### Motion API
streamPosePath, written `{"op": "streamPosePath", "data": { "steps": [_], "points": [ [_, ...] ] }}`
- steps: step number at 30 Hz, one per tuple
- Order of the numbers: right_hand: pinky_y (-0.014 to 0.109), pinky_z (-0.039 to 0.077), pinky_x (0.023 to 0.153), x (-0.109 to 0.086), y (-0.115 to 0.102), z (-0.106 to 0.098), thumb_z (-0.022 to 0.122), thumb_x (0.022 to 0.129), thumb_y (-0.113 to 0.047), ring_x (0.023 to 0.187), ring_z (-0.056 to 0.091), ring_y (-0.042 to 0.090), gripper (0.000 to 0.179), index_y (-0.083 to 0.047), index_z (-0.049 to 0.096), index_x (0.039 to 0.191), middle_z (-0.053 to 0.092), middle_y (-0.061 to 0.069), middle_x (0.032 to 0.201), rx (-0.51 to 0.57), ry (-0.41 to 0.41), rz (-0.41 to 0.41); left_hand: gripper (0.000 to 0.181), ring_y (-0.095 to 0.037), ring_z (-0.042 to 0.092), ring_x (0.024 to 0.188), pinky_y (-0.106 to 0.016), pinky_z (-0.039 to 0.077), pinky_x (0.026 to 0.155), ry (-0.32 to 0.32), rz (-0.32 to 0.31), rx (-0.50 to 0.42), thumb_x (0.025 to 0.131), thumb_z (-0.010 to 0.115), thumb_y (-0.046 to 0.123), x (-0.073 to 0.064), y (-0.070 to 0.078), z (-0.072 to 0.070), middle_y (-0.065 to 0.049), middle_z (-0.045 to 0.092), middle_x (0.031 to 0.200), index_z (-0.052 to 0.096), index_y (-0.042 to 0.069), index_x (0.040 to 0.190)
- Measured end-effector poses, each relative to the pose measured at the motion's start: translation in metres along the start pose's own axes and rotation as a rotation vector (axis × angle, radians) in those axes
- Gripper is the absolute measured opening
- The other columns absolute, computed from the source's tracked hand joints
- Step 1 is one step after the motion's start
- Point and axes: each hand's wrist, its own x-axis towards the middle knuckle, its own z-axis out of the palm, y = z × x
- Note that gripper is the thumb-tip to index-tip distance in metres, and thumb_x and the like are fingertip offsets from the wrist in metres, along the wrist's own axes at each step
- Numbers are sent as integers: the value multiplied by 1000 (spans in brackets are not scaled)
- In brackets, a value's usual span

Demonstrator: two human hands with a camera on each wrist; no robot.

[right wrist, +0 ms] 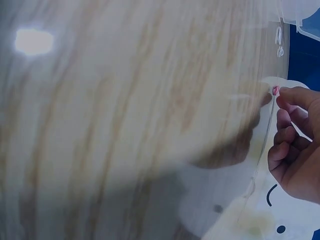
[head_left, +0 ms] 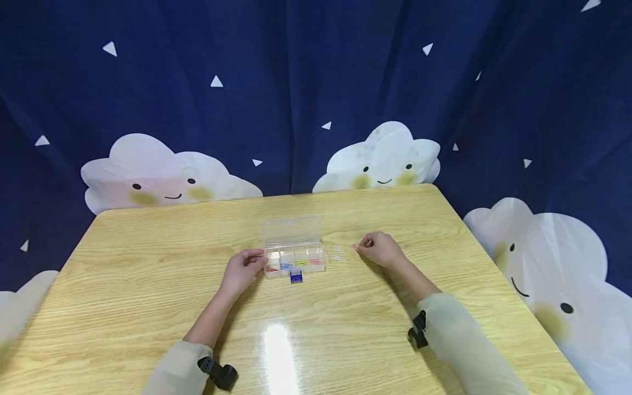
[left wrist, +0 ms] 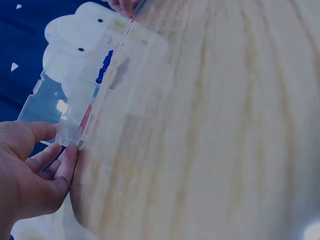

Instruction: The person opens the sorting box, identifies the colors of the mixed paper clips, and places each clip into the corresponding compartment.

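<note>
A clear plastic divided box [head_left: 295, 272] lies with its lid [head_left: 291, 231] raised at the back. Small paper clips sit sorted by colour in its compartments: red clips [head_left: 272, 269], blue clips [head_left: 287, 266], yellow clips [head_left: 302, 263] and pink clips [head_left: 316, 261]. My left hand [head_left: 243, 269] grips the box's left end, thumb above and fingers at the corner in the left wrist view. To the right of the box, my right hand [head_left: 382, 248] pinches a reddish paper clip [right wrist: 276, 90] at its fingertips, just at the tabletop.
Several white paper clips [head_left: 338, 257] lie on the wooden table [head_left: 148, 263] between the box and my right hand. A blue latch [head_left: 295, 276] hangs at the box's front. Behind the table hangs a dark blue curtain [head_left: 291, 99] with clouds.
</note>
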Motion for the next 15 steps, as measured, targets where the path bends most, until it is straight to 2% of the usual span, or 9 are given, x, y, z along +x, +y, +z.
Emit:
{"op": "streamPosePath", "data": {
  "steps": [15],
  "points": [
    [24, 40, 50, 1, -4, 6, 60, 81, -34, 63, 54, 11, 19, -16, 64, 82, 64, -1, 78, -121, 29, 5, 36, -16, 59, 83, -25, 52, 69, -1, -9, 1, 85, 58, 19, 1, -1, 0, -16, 58, 104, 53, 2, 117]
  ]
}}
